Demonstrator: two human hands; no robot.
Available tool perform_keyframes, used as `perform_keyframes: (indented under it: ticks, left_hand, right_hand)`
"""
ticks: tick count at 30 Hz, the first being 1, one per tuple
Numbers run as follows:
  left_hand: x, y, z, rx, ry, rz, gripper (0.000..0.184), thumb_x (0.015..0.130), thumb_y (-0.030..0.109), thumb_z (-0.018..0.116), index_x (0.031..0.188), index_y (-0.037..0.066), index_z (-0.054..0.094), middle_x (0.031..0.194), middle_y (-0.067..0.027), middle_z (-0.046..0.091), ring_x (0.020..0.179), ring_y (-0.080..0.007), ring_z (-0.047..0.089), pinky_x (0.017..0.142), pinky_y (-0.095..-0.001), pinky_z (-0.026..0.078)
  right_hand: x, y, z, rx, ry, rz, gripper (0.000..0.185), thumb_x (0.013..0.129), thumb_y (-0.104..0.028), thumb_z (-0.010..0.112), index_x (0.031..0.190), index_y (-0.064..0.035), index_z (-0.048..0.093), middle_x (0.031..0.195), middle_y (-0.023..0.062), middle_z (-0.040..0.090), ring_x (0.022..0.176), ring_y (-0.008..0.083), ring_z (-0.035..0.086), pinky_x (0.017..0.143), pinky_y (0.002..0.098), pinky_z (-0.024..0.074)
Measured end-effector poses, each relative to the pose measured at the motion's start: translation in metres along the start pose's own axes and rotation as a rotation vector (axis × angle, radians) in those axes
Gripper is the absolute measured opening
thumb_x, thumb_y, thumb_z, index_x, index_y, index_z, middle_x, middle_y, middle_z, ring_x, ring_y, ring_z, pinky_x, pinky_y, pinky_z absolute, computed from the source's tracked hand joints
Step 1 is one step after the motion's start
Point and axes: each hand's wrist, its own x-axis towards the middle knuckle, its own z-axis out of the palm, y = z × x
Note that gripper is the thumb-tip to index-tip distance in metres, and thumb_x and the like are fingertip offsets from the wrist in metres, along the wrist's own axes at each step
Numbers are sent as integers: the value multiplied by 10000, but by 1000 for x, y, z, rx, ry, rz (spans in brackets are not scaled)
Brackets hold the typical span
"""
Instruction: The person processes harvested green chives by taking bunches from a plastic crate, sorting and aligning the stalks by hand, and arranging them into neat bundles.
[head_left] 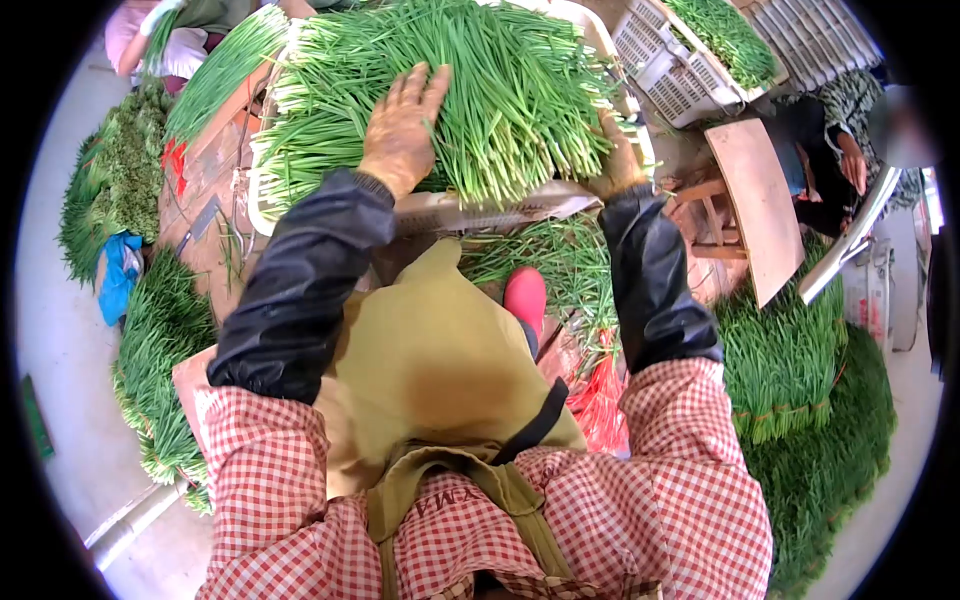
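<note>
1. Left hand point(405, 125) is spread over the greens point(500, 120), gripping nothing, probably just steadying the pile.
2. Right hand point(622, 160) is beside the stalk ends; honestly can't tell its grip.
3. Greens sit in the crate point(460, 217), whose walls likely keep them together.

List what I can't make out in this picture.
All in the head view:
Floor of the crate: buried under greens.
Crate's far side: partly cut off by the top edge.
Palm of the left hand: hidden by its back.
Second foot: not visible, probably behind the apron.
</note>
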Motion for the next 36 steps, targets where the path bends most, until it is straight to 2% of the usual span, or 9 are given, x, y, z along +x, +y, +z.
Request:
perform_keyframes:
  ticks: [4, 6, 12, 14, 22, 25, 30, 31, 36]
  left_hand:
    - [-30, 18, 19, -1141, -44, -315, 636, 912, 269, 586, 1391, -48, 312, 1378, -282, 392, 1295, -307, 415, 1082, -398, 344]
    - [-31, 24, -3, -1359, -451, -563, 862, 867, 550, 580, 1410, -49, 284, 1325, -312, 425, 1246, -324, 462, 1056, -409, 369]
    - [-17, 43, -29, -1572, -672, -626, 1015, 784, 753, 501, 1507, 136, 145, 1510, -246, 171, 1377, -364, 254, 1056, -566, 300]
    - [-16, 33, -21, -1824, -686, -478, 910, 834, 639, 557, 1517, 226, 118, 1567, -46, 114, 1412, -294, 181, 1078, -575, 253]
    - [-48, -12, 25, -2117, -444, -710, 466, 860, 274, 681, 1280, 164, 511, 1301, -69, 494, 1145, -251, 523, 905, -482, 476]
    - [-50, -10, 0, -2066, -510, -825, 466, 843, 256, 684, 1267, 166, 516, 1277, -40, 509, 1116, -228, 518, 869, -445, 475]
    - [-54, -21, 17, -2190, -492, -758, 427, 813, 263, 716, 1196, 185, 544, 1192, -7, 569, 1054, -218, 550, 721, -443, 466]
    - [-56, -16, 16, -2230, -497, -793, 459, 893, 240, 625, 1307, 136, 457, 1295, -28, 518, 1203, -238, 474, 906, -490, 458]
    - [-58, -4, 16, -2360, -426, -504, 483, 1004, 227, 434, 1447, 118, 276, 1443, -43, 370, 1334, -223, 336, 1156, -395, 262]
  right_hand:
    - [-15, -48, -2, -160, 254, 221, 939, 745, -643, 669, 1369, -9, 369, 1362, 202, 435, 1238, 343, 448, 1007, 559, 388]
    - [15, -49, -27, -370, 159, 217, 971, 736, -616, 696, 1411, -24, 328, 1397, 215, 406, 1261, 333, 433, 1041, 513, 379]
    - [-12, -29, 36, -428, -174, 515, 641, 755, -416, 770, 1246, -66, 552, 1183, 116, 623, 1030, 260, 616, 932, 415, 503]
    - [-28, -15, 70, -644, -124, 461, 558, 779, -371, 759, 1196, -44, 582, 1134, 98, 644, 972, 236, 630, 896, 393, 520]
    - [-34, 57, 73, -404, -398, 288, 356, 851, -171, 691, 1137, 6, 575, 1088, 140, 636, 948, 245, 646, 860, 375, 545]
    - [-36, 49, 46, 80, -281, 470, 344, 875, -100, 639, 1179, 18, 530, 1161, 183, 598, 1059, 307, 610, 954, 425, 516]
    - [-37, 53, 45, 99, -281, 483, 353, 879, -107, 640, 1202, -16, 528, 1195, 166, 584, 1081, 314, 594, 956, 450, 509]
    - [-37, 55, 45, 71, -268, 478, 355, 879, -113, 643, 1203, -22, 529, 1194, 158, 587, 1073, 307, 599, 947, 442, 515]
    - [-46, 60, 58, -155, -190, 499, 369, 852, -144, 677, 1181, -25, 560, 1114, 142, 624, 977, 282, 639, 841, 410, 568]
